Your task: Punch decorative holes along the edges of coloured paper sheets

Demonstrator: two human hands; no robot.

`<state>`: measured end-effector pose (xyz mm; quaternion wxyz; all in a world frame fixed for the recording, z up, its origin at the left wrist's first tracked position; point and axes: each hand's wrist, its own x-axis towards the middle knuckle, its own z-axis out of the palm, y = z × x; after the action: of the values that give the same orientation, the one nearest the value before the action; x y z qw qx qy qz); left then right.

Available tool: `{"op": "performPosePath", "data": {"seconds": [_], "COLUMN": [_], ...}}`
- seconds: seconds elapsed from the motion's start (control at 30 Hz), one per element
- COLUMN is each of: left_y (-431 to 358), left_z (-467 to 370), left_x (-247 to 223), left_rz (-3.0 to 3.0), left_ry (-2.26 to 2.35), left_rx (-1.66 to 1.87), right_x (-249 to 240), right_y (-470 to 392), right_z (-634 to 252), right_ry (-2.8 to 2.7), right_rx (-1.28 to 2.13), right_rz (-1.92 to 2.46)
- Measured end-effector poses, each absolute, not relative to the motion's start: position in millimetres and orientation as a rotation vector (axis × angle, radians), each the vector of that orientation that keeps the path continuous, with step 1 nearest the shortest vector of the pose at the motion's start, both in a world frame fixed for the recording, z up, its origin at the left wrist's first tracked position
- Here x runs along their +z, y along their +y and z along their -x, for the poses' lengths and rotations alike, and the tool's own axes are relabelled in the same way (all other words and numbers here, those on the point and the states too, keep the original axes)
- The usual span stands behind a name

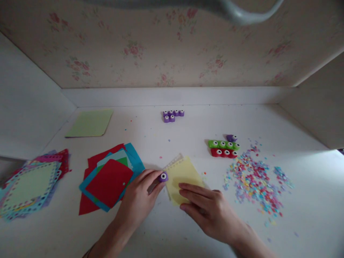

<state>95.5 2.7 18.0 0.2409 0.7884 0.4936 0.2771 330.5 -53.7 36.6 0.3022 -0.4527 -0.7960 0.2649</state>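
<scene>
In the head view, my left hand (143, 191) pinches a small purple craft punch (163, 176) with a star on its white button. The punch is at the left edge of a pale yellow paper sheet (186, 172). A row of punched holes runs along the sheet's upper left edge. My right hand (206, 209) holds the sheet from the right, its fingers stretched over the paper and the thumb near the lower edge. What lies under the right palm is hidden.
Red, blue and green sheets (109, 182) lie left of my hands, beside punched sheets (29, 182). A pale green stack (90, 123) lies farther back. Purple punches (172, 116) stand behind; green punches (223, 144) and red punches (224, 153) stand right, near scattered confetti (255, 175).
</scene>
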Motion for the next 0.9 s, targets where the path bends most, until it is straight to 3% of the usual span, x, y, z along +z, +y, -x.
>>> {"op": "performPosePath", "data": {"seconds": [0.1,0.37,0.9], "left_y": [2,0,1], "left_z": [-96,-97,-95], "left_x": [20,21,19], "left_rz": [-2.208,-2.22,-2.228], "left_ry": [1.362,1.399,1.419], "left_rx": [0.768,0.756,0.728], "right_x": [41,24,25], "right_y": [-53,-38,-38], "right_z": [-333,-330,-335], "right_ry": [-2.062,-2.229,-2.332], "right_rx": [0.722,0.256,0.307], "right_rz": [1.198,1.362,1.383]}}
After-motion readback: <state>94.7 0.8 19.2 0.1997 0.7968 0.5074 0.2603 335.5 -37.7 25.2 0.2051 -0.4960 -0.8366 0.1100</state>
